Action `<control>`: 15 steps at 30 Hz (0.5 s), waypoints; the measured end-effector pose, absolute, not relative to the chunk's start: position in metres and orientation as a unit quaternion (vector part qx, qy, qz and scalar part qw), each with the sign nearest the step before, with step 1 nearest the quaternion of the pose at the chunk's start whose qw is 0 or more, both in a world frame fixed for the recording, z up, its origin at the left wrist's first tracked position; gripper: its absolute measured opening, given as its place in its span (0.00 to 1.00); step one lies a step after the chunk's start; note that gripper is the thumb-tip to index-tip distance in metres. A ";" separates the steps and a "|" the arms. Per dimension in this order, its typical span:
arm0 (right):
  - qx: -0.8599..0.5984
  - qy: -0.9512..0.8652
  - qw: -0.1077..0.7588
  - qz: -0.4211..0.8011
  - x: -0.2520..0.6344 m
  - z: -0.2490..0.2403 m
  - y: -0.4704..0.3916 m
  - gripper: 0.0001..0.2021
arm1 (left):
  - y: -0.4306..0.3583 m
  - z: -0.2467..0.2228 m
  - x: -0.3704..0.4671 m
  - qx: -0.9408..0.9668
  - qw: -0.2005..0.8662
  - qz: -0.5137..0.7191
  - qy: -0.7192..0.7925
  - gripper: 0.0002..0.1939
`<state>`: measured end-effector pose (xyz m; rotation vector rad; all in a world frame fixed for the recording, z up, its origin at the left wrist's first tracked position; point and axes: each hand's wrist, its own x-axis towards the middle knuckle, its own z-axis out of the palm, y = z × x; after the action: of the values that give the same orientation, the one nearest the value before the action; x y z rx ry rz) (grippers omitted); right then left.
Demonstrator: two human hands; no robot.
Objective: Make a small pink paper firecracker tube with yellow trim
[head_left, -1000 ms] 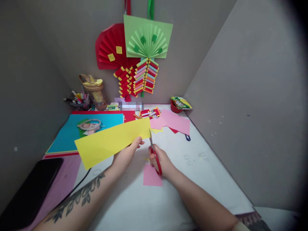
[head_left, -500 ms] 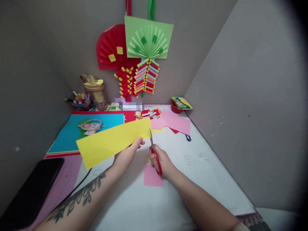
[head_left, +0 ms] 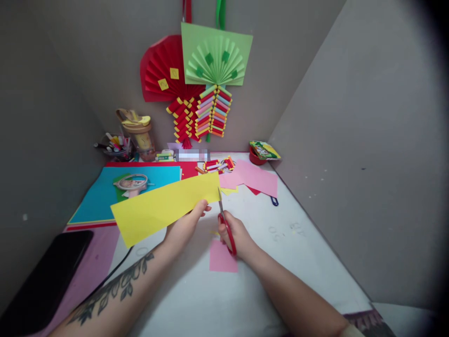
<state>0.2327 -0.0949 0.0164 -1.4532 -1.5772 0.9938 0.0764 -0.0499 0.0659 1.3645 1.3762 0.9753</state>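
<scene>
A long strip of yellow paper (head_left: 157,206) is pinched near its right end by my left hand (head_left: 187,222), thumb on top and the other fingers mostly behind it. My right hand (head_left: 238,234) grips the red-handled scissors (head_left: 231,238), whose blades point up and away along the strip's right edge. Whether the blades are parted I cannot tell. On the table below the scissors lies a pink paper square (head_left: 223,256), with a tiny yellow scrap beside my right fingers.
Blue paper sheets (head_left: 91,201) with a round pinkish device on them lie left. A black phone-like slab (head_left: 52,276) is at near left. Pink paper scraps (head_left: 257,177) and small rolled paper tubes lie at the back. Paper fan decorations (head_left: 219,56) hang on the wall.
</scene>
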 end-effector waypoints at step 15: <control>-0.583 -0.611 0.373 0.383 0.232 0.019 -0.096 0.21 | -0.049 0.065 0.077 0.552 0.469 0.403 0.559 0.18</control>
<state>0.2317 -0.0959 0.0192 -1.4937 -1.5664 0.9814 0.0770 -0.0494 0.0654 1.3544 1.3704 0.9878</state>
